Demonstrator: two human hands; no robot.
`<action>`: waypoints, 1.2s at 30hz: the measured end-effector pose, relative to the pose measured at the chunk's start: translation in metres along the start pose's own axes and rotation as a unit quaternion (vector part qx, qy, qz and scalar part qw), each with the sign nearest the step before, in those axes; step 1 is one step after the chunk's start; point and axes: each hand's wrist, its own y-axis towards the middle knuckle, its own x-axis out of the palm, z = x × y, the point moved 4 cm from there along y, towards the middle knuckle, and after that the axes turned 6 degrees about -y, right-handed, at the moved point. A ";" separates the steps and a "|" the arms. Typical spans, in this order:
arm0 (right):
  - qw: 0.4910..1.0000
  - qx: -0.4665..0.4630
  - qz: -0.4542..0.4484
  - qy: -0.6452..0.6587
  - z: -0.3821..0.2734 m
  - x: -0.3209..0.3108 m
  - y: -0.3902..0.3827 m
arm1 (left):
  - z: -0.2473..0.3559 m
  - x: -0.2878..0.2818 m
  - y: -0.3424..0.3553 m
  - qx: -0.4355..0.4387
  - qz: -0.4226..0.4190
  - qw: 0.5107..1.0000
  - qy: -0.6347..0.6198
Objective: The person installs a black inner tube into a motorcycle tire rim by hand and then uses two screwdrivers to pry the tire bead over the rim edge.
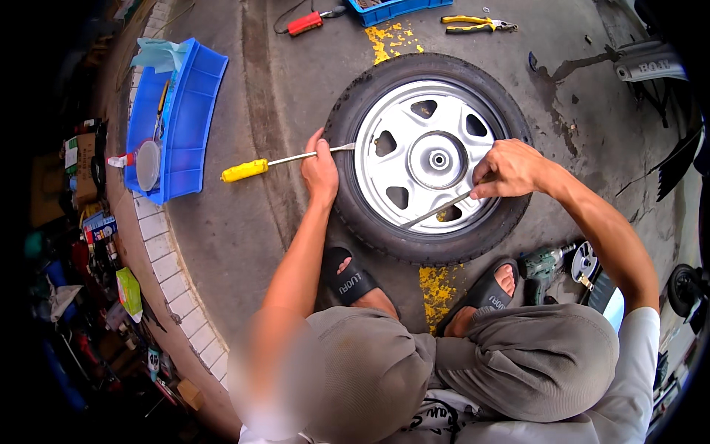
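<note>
A black tyre (347,203) on a silver wheel rim (410,103) lies flat on the floor in front of my feet. At its left side, my left hand (320,169) is closed round the shaft of a yellow-handled tyre lever (245,171). That lever's flat tip reaches the rim's left edge, and its handle sticks out to the left. My right hand (509,169), over the right part of the rim, pinches one end of a thin metal rod (436,211). The rod slants across the rim's near part, its other end at the near-left rim edge.
A blue bin (194,122) with a clear tub stands at the left. Beyond the wheel lie yellow-black pliers (473,24), a red-handled tool (305,24) and a blue tray (399,10). A green power drill (542,274) sits beside my right foot. White tiles (168,267) edge the floor.
</note>
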 end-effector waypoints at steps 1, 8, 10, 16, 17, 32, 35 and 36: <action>1.000 -0.010 0.004 0.008 0.005 0.001 0.003 | 0.001 0.001 -0.001 0.001 -0.003 1.000 0.002; 0.998 -0.044 0.003 0.040 0.029 0.012 0.020 | 0.001 0.005 0.003 0.011 -0.003 1.000 -0.003; 0.998 -0.048 0.003 0.044 0.032 0.015 0.024 | -0.001 0.004 0.004 0.018 -0.002 1.000 -0.001; 0.994 -0.059 -0.014 0.088 0.032 0.013 0.029 | 0.000 0.001 0.001 -0.013 -0.001 1.000 0.008; 0.992 -0.052 -0.037 0.105 0.030 0.013 0.030 | 0.000 -0.002 0.000 -0.012 -0.001 1.000 0.009; 0.994 -0.042 -0.077 0.070 0.033 0.008 0.038 | 0.003 -0.001 0.004 0.013 0.001 1.000 0.002; 0.995 -0.056 -0.061 0.056 0.026 0.018 0.035 | 0.008 0.011 -0.001 0.003 -0.004 1.000 0.004; 0.996 -0.044 -0.061 0.046 0.022 0.018 0.033 | 0.010 0.014 0.002 -0.004 -0.004 1.000 0.004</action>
